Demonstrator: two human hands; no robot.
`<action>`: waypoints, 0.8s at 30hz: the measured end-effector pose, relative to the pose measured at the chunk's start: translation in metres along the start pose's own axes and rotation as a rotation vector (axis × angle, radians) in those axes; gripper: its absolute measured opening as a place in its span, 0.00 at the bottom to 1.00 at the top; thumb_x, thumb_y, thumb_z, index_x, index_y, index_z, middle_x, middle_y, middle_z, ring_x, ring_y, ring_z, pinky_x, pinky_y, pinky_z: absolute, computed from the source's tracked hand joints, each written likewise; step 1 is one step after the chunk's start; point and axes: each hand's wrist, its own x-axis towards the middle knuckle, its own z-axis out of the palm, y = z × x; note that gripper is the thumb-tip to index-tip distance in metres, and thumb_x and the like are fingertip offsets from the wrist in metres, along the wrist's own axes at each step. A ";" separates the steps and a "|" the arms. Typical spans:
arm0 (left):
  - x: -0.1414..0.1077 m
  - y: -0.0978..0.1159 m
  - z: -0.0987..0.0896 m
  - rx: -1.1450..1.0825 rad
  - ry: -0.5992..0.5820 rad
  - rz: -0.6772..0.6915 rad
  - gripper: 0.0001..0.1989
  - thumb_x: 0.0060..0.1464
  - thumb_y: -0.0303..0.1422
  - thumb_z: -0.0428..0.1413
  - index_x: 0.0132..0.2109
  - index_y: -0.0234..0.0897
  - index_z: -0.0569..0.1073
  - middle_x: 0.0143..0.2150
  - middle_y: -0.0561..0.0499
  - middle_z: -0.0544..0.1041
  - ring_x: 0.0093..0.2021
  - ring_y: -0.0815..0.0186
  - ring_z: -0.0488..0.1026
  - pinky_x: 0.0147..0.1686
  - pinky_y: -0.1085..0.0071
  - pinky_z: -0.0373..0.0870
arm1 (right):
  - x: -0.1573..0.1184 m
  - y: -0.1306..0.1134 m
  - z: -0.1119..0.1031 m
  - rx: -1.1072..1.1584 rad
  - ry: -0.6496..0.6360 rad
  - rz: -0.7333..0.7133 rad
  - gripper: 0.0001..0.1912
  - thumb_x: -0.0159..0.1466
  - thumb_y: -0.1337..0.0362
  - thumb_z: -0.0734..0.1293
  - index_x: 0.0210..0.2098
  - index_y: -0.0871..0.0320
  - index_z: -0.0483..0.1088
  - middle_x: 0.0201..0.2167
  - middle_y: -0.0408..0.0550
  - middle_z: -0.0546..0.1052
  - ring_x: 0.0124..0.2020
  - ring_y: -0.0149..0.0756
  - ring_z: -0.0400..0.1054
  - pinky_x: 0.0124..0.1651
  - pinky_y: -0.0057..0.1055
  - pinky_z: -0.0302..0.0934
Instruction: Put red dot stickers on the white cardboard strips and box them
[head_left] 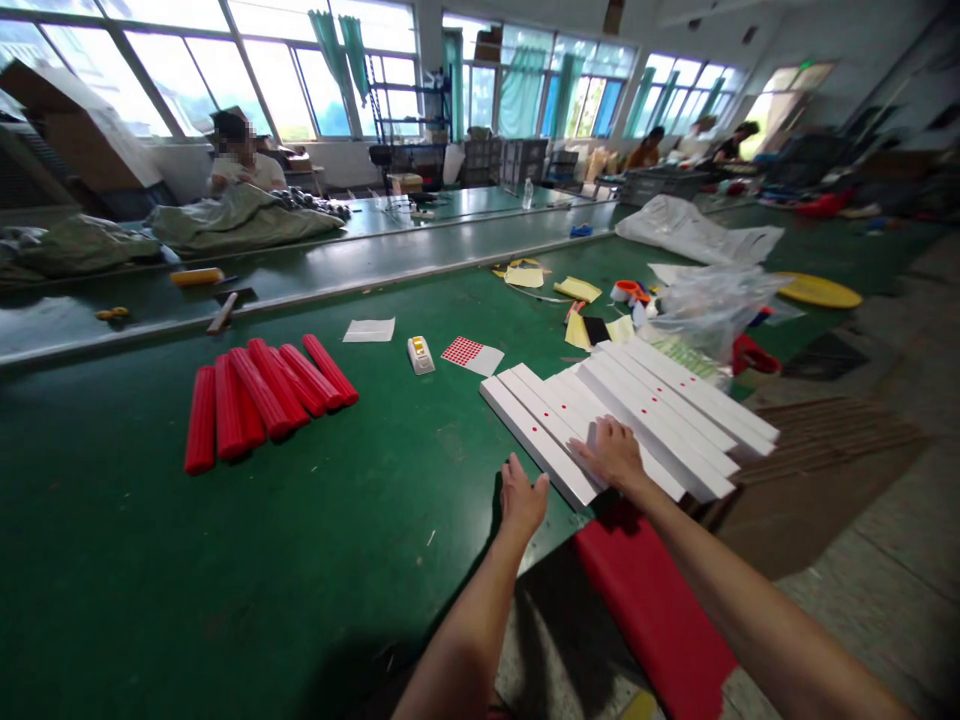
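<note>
Several long white boxes [534,428] with small red dots lie side by side at the table's right edge. My right hand [611,452] rests on them, its fingers spread over the boxes near the front. Just left of the nearest box is my left hand [523,495], fingers apart and holding nothing. A sheet of red round stickers [463,351] lies behind the boxes, beside a small white and yellow device [420,354]. Red ribbed rolls [259,390] form a loose group on the left.
Clear plastic bags [705,300], yellow papers [577,289] and a tape roll [630,292] clutter the table behind the boxes. Flattened cardboard [832,460] is at the right, red material [652,610] below the edge. People sit farther back.
</note>
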 end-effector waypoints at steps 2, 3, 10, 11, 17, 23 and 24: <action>0.003 0.003 0.006 0.000 -0.017 -0.006 0.38 0.56 0.37 0.53 0.67 0.19 0.51 0.65 0.27 0.58 0.64 0.52 0.60 0.60 0.66 0.56 | 0.005 0.005 0.012 0.012 -0.056 0.049 0.40 0.68 0.46 0.58 0.62 0.77 0.54 0.64 0.71 0.54 0.64 0.59 0.47 0.62 0.47 0.44; 0.004 0.005 0.009 0.000 -0.021 -0.003 0.39 0.56 0.38 0.53 0.67 0.19 0.51 0.65 0.28 0.57 0.64 0.51 0.59 0.61 0.65 0.55 | 0.006 0.004 0.018 0.019 -0.082 0.068 0.40 0.68 0.46 0.55 0.64 0.78 0.52 0.66 0.70 0.52 0.66 0.59 0.43 0.63 0.49 0.41; -0.004 0.017 0.038 -0.012 0.088 0.019 0.37 0.55 0.39 0.51 0.67 0.23 0.53 0.67 0.33 0.55 0.65 0.49 0.54 0.63 0.59 0.51 | -0.013 -0.030 0.019 0.015 -0.074 0.081 0.43 0.68 0.45 0.55 0.64 0.81 0.51 0.65 0.75 0.52 0.66 0.62 0.42 0.62 0.51 0.41; -0.006 0.016 0.041 -0.022 0.110 -0.010 0.37 0.56 0.39 0.50 0.67 0.23 0.52 0.67 0.32 0.54 0.65 0.48 0.54 0.64 0.59 0.50 | -0.017 -0.035 0.015 0.015 -0.060 0.068 0.42 0.67 0.45 0.56 0.62 0.80 0.55 0.63 0.75 0.54 0.64 0.63 0.46 0.61 0.50 0.44; -0.025 -0.002 0.027 -0.081 0.198 -0.023 0.36 0.57 0.43 0.50 0.67 0.27 0.54 0.66 0.34 0.57 0.64 0.50 0.56 0.64 0.59 0.49 | -0.010 -0.022 0.000 0.212 -0.111 -0.155 0.33 0.62 0.42 0.61 0.49 0.66 0.70 0.49 0.66 0.71 0.50 0.58 0.65 0.54 0.47 0.56; -0.004 -0.009 0.002 -0.025 0.255 -0.022 0.38 0.52 0.46 0.54 0.64 0.28 0.58 0.63 0.35 0.60 0.61 0.48 0.57 0.62 0.54 0.51 | 0.027 0.002 0.004 0.859 -0.296 0.130 0.35 0.57 0.45 0.67 0.52 0.68 0.69 0.43 0.63 0.77 0.40 0.49 0.73 0.38 0.36 0.68; 0.000 -0.010 0.001 -0.024 0.268 -0.020 0.40 0.50 0.48 0.56 0.64 0.31 0.57 0.65 0.36 0.58 0.62 0.47 0.56 0.62 0.52 0.51 | 0.024 0.000 0.003 0.888 -0.321 0.113 0.31 0.57 0.46 0.68 0.49 0.67 0.71 0.39 0.62 0.78 0.37 0.48 0.74 0.35 0.35 0.68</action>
